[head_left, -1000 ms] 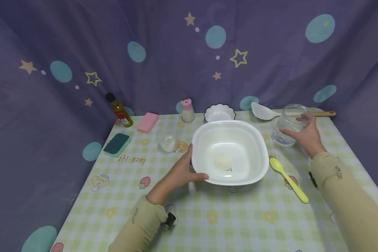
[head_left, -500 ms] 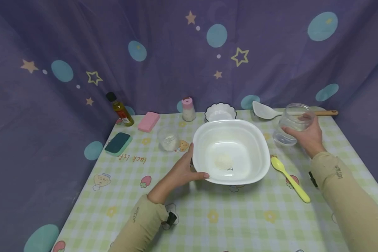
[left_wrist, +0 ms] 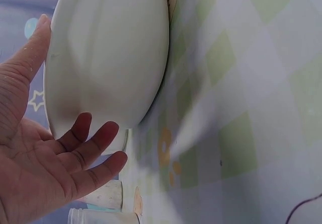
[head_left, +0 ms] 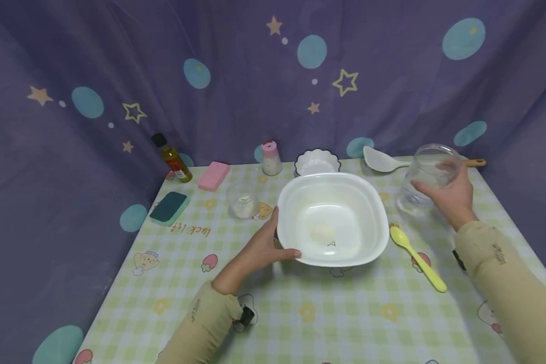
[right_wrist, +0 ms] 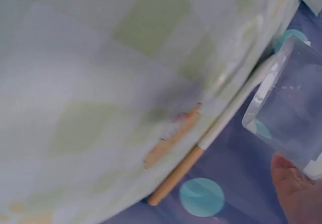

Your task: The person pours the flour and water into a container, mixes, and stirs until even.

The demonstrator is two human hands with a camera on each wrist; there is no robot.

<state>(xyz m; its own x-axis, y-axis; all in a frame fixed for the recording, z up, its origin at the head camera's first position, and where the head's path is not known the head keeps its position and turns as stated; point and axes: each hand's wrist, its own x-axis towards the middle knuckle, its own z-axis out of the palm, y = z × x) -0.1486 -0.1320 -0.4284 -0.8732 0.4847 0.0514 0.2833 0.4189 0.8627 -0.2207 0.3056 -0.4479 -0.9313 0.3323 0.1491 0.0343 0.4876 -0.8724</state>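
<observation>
A: Nearest first?

B: Yellow spoon (head_left: pixel 417 259) on the counter (head_left: pixel 277 333), handle end nearest. Lies right of the white basin (head_left: pixel 361 217), probably for easy reach.

A: Left hand (head_left: pixel 261 245)?

B: Spread at the basin's near-left corner. Thumb over the near rim, fingers loose along the outer wall. My reading: it steadies the basin, not lifts it. Basin sits mid-counter, pale patch (head_left: pixel 322 234) on its floor.

A: Right hand (head_left: pixel 452 197)?

B: Thumb and fingers curled round the clear jar (head_left: pixel 411 194), right of the basin, mouth leaning right. Wide grip suits the broad body. Glare hides its contents; can't be sure of them.

A: Farther out?

B: Left side: green sponge (head_left: pixel 169 208), small clear cup (head_left: pixel 244 205) with white stuff inside, pink block (head_left: pixel 214 176) beyond. Back edge: oil bottle (head_left: pixel 174 162), pink-topped shaker (head_left: pixel 271 159), scalloped dish (head_left: pixel 318 159), white spatula (head_left: pixel 379 160). Ranged there, I judge, to leave the hands room. Starry curtain (head_left: pixel 236 116) behind everything.
</observation>
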